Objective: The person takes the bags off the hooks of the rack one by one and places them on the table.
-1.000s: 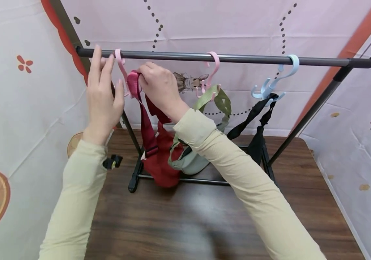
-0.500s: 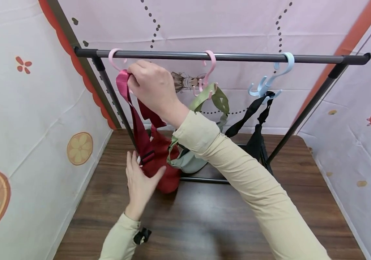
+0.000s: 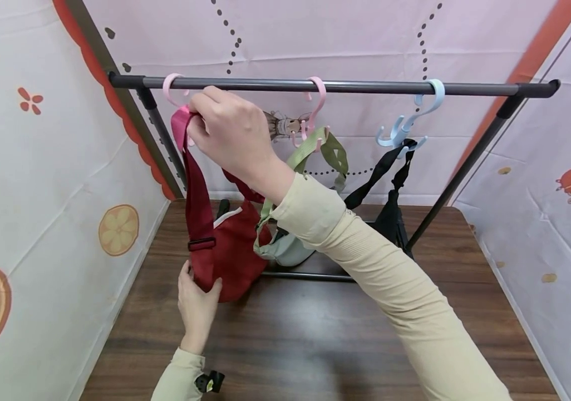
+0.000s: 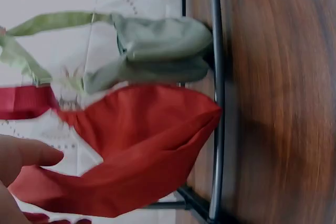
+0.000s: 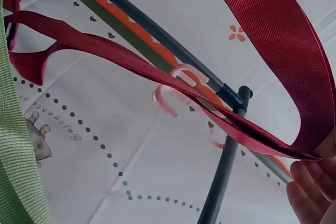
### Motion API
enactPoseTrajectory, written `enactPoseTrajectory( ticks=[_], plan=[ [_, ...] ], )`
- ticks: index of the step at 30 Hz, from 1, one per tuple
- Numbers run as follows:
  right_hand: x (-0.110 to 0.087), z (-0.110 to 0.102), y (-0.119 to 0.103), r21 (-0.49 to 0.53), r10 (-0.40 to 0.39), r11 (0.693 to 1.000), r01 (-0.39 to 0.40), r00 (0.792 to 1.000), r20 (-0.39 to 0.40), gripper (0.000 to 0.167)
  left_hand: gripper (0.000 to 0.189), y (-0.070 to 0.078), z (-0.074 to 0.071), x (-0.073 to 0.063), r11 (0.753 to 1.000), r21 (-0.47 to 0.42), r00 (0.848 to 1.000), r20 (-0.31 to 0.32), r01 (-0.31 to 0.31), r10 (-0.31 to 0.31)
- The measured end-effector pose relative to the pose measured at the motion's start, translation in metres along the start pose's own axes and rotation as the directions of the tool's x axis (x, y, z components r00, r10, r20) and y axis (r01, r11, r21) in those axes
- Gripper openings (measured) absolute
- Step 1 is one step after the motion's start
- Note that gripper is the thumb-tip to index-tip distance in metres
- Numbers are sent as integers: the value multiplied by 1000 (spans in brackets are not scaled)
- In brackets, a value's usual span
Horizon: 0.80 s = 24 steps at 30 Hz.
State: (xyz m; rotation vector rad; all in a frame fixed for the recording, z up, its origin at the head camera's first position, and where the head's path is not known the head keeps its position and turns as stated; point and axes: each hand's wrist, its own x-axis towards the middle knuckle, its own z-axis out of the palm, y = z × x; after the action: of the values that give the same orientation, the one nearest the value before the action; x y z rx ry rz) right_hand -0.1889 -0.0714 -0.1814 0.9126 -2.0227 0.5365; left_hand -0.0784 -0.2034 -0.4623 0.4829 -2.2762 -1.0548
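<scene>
black metal rack (image 3: 375, 87), red fabric bag (image 3: 240, 250) below its left end
crimson webbing strap (image 3: 196, 189) pinched in right hand (image 3: 235, 131); left hand (image 3: 196, 309) by bag's bottom, thumb and fingers apart. i'd spread that strap beside the pink plastic hook (image 3: 166, 89)

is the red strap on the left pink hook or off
Off: the right hand pinches the top of the strap, which passes in front of the hook in the right wrist view.
</scene>
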Motion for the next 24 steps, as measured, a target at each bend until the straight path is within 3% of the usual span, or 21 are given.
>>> enactPoseTrajectory(
  ticks=[5, 8, 12, 17, 24],
  plan=[
    [-3, -3, 2, 12, 8, 1000, -8, 1000, -9, 23, 42, -10, -9, 9, 1000, -27, 994, -112, 0, -3],
    [-5, -3, 7, 21, 30, 999, -30, 1000, 9, 23, 32, -12, -17, 14, 998, -51, 982, -182, 33, -42],
    [-9, 1, 16, 13, 77, 997, -78, 995, 59, 22, 27, -13, -28, 19, 982, -185, 961, -264, 32, -81],
    [-17, 11, 28, -16, 109, 994, -108, 988, 109, 22, 25, -8, -40, 21, 936, -342, 935, -351, -87, -41],
    [-31, 32, 42, -85, 160, 986, -145, 966, 203, 20, 19, 21, -58, 19, 873, -397, 884, -460, -282, 76]
  ],
)
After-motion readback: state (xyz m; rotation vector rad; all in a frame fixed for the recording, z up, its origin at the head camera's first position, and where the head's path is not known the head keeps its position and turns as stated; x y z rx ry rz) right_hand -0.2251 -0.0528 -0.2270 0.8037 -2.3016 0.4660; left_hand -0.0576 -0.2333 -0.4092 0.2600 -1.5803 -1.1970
